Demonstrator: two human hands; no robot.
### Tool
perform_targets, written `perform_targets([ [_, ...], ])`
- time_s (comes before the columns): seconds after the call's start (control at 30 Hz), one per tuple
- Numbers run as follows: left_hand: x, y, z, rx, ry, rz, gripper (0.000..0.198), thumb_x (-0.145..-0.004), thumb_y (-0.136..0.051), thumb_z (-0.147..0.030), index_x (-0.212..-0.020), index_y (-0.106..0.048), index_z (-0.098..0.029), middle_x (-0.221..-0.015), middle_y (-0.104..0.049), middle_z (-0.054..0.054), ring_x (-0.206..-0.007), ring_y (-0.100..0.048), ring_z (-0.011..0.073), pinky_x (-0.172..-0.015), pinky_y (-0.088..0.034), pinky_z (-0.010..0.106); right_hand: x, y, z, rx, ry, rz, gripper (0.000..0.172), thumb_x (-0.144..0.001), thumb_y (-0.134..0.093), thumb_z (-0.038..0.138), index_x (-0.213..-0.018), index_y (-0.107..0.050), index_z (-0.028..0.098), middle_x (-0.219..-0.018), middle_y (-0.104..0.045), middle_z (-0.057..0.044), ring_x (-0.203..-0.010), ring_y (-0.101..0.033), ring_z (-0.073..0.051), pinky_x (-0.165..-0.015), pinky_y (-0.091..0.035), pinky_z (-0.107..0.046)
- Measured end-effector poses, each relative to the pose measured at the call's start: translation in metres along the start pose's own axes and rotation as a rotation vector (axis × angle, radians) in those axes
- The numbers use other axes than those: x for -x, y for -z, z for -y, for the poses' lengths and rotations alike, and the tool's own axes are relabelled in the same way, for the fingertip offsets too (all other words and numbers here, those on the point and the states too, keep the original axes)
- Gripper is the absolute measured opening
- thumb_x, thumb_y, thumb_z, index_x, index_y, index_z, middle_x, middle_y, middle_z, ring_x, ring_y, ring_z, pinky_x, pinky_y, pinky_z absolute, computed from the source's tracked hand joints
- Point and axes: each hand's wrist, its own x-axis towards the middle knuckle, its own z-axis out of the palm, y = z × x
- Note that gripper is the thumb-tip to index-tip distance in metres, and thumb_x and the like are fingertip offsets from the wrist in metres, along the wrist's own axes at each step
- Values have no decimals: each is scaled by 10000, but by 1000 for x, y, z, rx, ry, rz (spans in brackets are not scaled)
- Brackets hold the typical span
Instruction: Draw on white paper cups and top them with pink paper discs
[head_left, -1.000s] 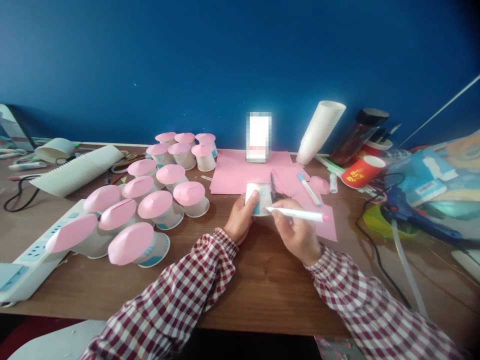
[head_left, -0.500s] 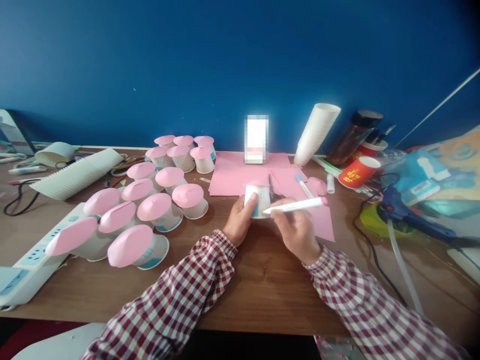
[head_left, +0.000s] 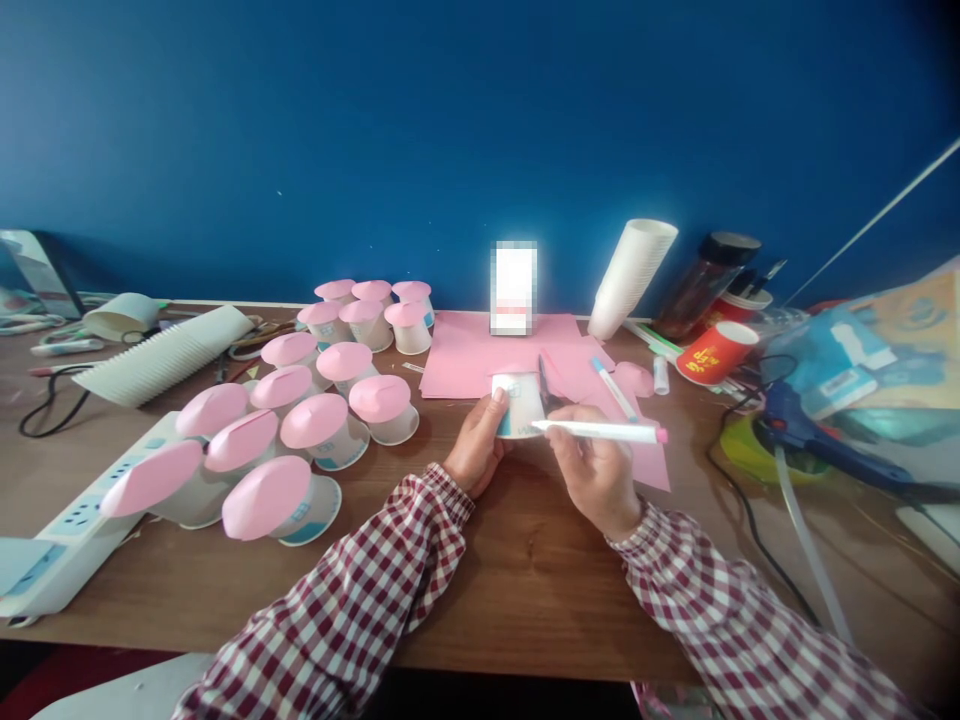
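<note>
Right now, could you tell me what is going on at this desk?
A person in a checked shirt holds an upturned paper cup in the left hand and puts the tip of a white marker, held in the right hand, against its side. Many pink-capped cups stand to the left; pink paper sheets lie behind.

Head camera, looking forward-down, close over desk (head_left: pixel 525 580)
</note>
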Motion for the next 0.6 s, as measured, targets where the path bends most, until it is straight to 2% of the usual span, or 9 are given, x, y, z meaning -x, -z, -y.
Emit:
perform_targets([
  [0.17, 0, 1, 3, -10, -23, 2, 466, -842, -549, -505, -1089, -616, -116, -999, -676, 112, -911, -631, 201, -823, -487, 331, 0, 1, 1, 23, 46, -8, 77, -888, -540, 207, -936, -592, 174, -866, -622, -50, -755, -599, -156, -653, -494, -268],
  [0.4, -2, 2, 8, -93, -99, -27, 409, -859, -524, -494, -1000, -614, -121, -884, -662, 60, -791, -593, 158, -753, -441, 288, -1, -1, 2, 58, 124, 44, 72, -885, -545, 179, -940, -593, 177, -851, -621, -38, -739, -584, -146, -641, -480, -261],
  [0.6, -2, 3, 10, -134, -114, -29, 425, -869, -506, -493, -1059, -604, -126, -911, -652, 65, -746, -559, 138, -703, -415, 268, 0, -1, 0, 81, 111, 28, 74, -886, -547, 189, -944, -594, 184, -853, -626, -40, -720, -580, -147, -615, -478, -266],
])
